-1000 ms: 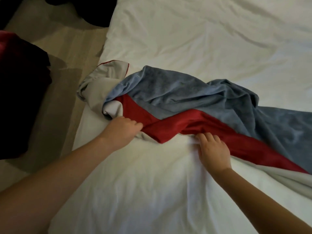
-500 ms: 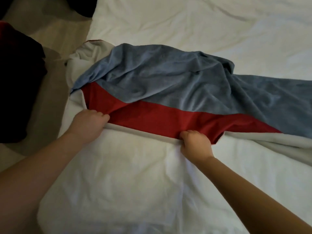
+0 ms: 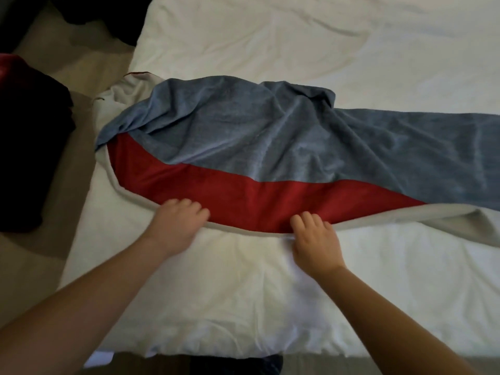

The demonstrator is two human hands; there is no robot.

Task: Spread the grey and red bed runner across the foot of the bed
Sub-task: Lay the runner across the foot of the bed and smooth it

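Note:
The bed runner (image 3: pixel 270 142) lies across the white bed (image 3: pixel 270 307), grey-blue on its far part with a red band along the near side and a pale grey underside showing at the edge. It is still rumpled at the left end, which reaches the bed's left edge. My left hand (image 3: pixel 176 226) grips the runner's near hem left of centre. My right hand (image 3: pixel 313 236) holds the same hem about a forearm's length to the right, fingers curled over the red band.
A beige floor (image 3: pixel 67 82) runs along the left of the bed. A dark pile with red cloth (image 3: pixel 29 136) sits on it at the left. More dark items (image 3: pixel 89 14) lie at the top left. The bed's foot edge runs along the bottom.
Both hands have drawn the runner's near hem toward me and flattened it, so the red band now shows as a long strip. The bunched folds have spread out.

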